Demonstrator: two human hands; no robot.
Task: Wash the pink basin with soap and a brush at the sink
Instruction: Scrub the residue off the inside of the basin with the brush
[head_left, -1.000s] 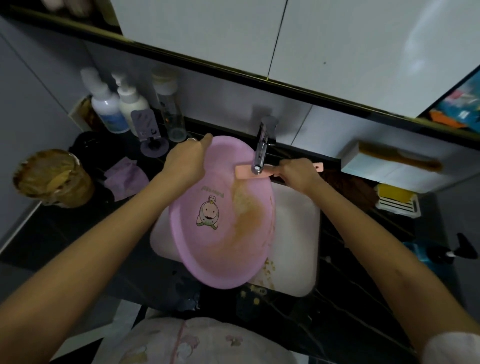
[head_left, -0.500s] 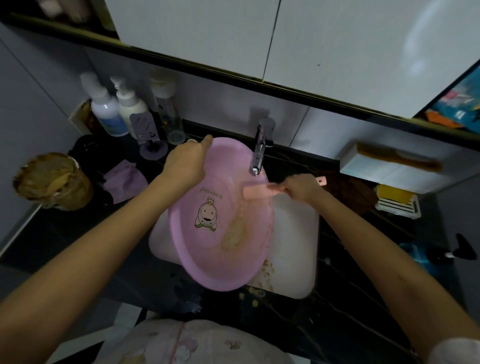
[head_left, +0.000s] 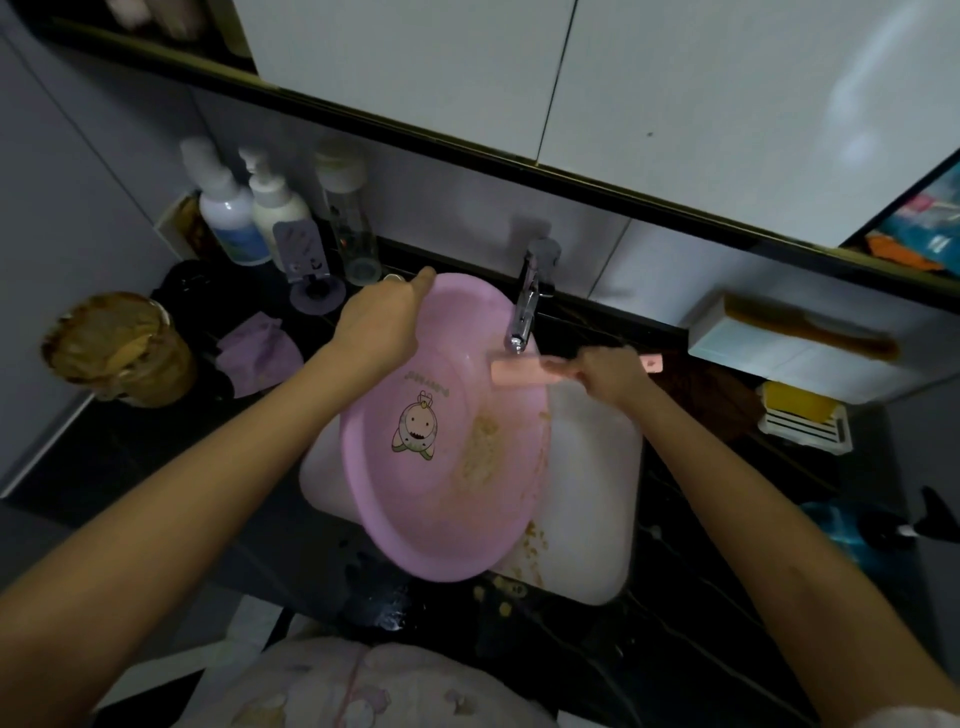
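Observation:
The pink basin (head_left: 431, 499) stands tilted in the white sink (head_left: 597, 499), its inside facing me, with a cartoon figure printed on it and a brownish smear on the right half. My left hand (head_left: 382, 325) grips the basin's upper rim. My right hand (head_left: 605, 371) holds the pink brush (head_left: 519, 373) by its handle; the brush head lies against the upper right inside of the basin, just below the chrome tap (head_left: 530, 301).
Bottles (head_left: 249, 218) and a purple holder (head_left: 306, 270) stand at the back left of the dark counter. A brown-filled jar (head_left: 119, 353) and a purple cloth (head_left: 260, 351) lie left. A white box (head_left: 769, 353) and a yellow soap dish (head_left: 802, 421) sit right. Brown bits dot the sink's front edge.
The brush dropped lower into the basin half a second ago and is now back up under the tap. The brown smear has thinned and slid down. My left hand kept its grip.

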